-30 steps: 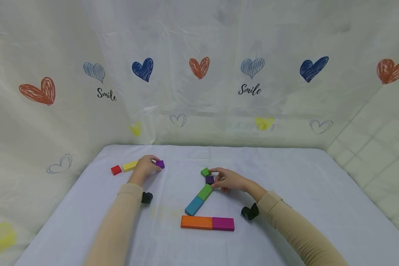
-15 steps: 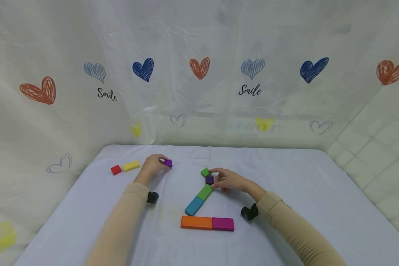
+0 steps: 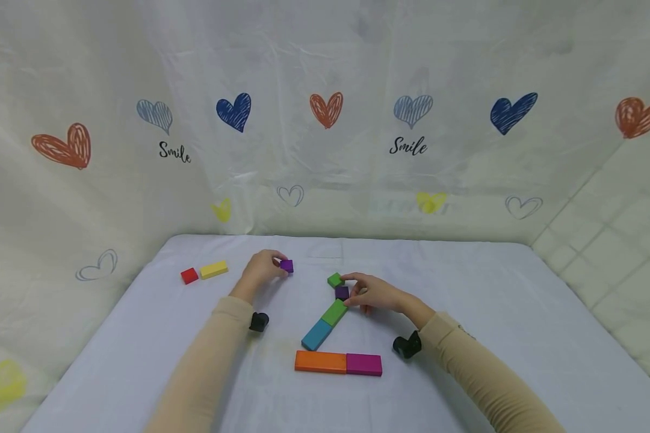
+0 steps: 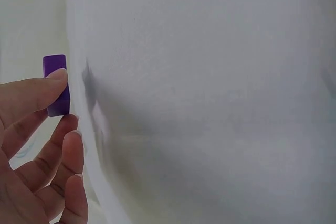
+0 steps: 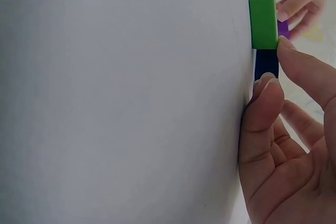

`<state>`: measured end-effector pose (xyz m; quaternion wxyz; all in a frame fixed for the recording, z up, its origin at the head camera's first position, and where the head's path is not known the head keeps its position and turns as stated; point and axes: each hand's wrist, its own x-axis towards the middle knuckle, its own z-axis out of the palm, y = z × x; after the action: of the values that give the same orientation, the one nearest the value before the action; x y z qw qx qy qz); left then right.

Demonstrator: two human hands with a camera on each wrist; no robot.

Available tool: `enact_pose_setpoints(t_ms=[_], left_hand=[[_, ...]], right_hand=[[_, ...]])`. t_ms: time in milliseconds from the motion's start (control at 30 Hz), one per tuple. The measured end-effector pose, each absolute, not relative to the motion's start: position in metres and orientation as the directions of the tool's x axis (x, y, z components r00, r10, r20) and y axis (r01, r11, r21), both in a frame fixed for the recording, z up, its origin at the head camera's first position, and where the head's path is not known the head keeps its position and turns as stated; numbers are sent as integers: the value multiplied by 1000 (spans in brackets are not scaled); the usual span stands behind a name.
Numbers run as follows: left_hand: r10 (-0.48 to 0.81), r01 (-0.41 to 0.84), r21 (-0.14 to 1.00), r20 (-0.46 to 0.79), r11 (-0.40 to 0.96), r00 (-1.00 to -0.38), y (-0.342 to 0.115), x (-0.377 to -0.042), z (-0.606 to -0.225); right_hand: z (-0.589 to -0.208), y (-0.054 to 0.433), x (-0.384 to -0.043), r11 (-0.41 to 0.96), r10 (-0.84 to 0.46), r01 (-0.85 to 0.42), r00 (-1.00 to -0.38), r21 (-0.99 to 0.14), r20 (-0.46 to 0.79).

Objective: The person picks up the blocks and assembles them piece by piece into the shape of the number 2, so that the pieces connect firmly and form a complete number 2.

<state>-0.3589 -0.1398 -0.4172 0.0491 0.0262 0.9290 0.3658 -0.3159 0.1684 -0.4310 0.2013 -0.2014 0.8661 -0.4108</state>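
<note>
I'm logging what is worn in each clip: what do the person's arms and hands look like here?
The left sleeve and right sleeve are long, beige and end at the wrists. The left wrist camera and right wrist camera are small and black. The left hand and right hand wear no gloves.

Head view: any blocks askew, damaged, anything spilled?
One mild kink: the blue block and longer green block line up on a slant, but the dark purple block and small green block by the right hand bend off it, leftward. Might be intended. No damage or spill visible.
</note>
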Motion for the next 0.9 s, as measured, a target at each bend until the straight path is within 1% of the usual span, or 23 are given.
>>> enact_pose_setpoints(t_ms=[300,567,800,900], left_hand=[[93,13,687,-80,726,-992,-129,-358,-416],[122,52,692,-53,721,-991,-118,-360,-421],[123,40,695,-69,718,-990,-105,-360,-422],[133,54,689,-62,723,-989,-100,-361,-420]], right_hand=[[-431,170,-317,580,-510,-178,-841,-795,-184],[-432,170,-318,582,-510,-176,-839,-794,-189],[-432,168,-316,583,-515,-178,-836,-793,-190],[-431,168,-317,584,-511,-174,-838,-793,-193]])
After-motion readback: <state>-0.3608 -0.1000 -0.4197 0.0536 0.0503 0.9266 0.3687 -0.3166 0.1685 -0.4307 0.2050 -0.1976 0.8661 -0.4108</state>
